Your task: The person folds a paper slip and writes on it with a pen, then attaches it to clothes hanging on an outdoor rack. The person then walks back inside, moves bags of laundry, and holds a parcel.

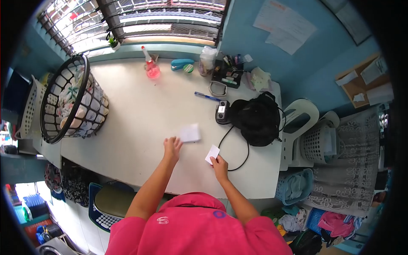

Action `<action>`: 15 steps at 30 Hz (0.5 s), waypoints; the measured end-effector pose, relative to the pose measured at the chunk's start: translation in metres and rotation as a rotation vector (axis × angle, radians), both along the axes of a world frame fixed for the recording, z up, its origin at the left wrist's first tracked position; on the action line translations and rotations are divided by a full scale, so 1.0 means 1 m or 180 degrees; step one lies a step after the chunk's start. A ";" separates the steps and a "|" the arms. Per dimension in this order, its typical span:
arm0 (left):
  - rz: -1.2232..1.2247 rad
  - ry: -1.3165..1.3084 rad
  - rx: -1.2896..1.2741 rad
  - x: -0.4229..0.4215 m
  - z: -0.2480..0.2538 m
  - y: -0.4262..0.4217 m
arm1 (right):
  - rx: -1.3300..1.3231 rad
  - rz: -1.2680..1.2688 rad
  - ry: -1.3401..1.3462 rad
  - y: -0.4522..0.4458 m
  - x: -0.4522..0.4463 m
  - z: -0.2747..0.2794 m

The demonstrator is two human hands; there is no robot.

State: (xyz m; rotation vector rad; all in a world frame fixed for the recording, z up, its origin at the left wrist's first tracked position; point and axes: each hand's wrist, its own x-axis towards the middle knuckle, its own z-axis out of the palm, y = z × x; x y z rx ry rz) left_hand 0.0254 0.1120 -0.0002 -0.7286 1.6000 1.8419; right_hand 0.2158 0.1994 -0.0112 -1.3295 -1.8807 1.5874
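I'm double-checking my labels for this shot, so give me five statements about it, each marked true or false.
1. The right hand holds a white card. True.
2. A blue pen lies on the table. True.
3. The left hand grips the blue pen. False: the left hand is beside the white paper.
4. The person's shirt is green. False: it is pink.
5. The black basket holds cloth items. True.

Daylight floods through the wide, dark-barred window [163, 20] (outside looks washed out!); fisheye bows the long white tabletop [127, 114]; a small white rectangular stack [190, 133] blurs.
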 end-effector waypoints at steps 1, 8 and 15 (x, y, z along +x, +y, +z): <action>-0.0002 -0.0039 0.0557 -0.002 0.005 0.013 | 0.0018 -0.0037 0.0023 0.002 0.000 0.000; -0.1726 0.0697 0.0848 0.007 0.035 0.023 | 0.0403 0.0231 0.0192 0.006 -0.005 -0.010; -0.3411 0.1401 0.0294 0.042 0.023 -0.022 | 0.0049 0.1339 0.0604 0.000 -0.023 0.023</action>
